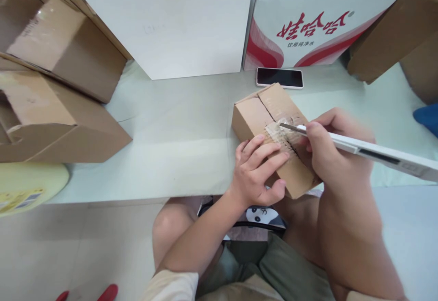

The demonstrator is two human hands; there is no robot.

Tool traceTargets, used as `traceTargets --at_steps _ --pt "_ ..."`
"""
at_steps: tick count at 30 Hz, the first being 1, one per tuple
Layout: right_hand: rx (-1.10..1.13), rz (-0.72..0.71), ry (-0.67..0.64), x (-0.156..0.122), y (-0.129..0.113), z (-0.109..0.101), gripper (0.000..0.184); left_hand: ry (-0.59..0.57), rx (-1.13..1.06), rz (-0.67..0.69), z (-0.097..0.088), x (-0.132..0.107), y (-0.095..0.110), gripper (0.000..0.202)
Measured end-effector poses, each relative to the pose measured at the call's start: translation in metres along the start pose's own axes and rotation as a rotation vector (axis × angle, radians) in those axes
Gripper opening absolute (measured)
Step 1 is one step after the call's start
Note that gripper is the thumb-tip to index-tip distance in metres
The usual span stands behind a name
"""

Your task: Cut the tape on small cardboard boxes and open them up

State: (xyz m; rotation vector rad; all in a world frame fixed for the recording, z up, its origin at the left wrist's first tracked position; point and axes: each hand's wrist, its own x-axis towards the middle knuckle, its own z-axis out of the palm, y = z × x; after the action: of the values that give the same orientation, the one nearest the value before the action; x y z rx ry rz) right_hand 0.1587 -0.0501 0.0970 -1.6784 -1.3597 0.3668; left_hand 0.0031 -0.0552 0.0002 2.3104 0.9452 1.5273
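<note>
A small brown cardboard box (255, 116) lies on the pale green mat (178, 145) in front of me, its top seam taped. My left hand (258, 173) rests on the box's near side, fingers curled over the top and gripping it. My right hand (330, 152) is closed round a white utility knife (372, 150). The knife's metal blade tip touches the tape at the middle of the seam.
A black phone (279, 77) lies just behind the box. A white box (171, 22) and a red-and-white printed carton (318, 18) stand at the back. Open brown cartons (58, 86) sit at left, another at right (393, 27). A yellow object (27, 191) lies at the near left.
</note>
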Motion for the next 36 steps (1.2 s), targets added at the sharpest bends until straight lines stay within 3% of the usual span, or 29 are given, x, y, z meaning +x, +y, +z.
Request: traceTargets --at_steps 36 --pt "-0.052 0.004 -0.017 -0.0012 -0.0006 -0.0019 0.021 0.003 -0.027 -0.014 0.0026 -0.0015 -0.0010 0.047"
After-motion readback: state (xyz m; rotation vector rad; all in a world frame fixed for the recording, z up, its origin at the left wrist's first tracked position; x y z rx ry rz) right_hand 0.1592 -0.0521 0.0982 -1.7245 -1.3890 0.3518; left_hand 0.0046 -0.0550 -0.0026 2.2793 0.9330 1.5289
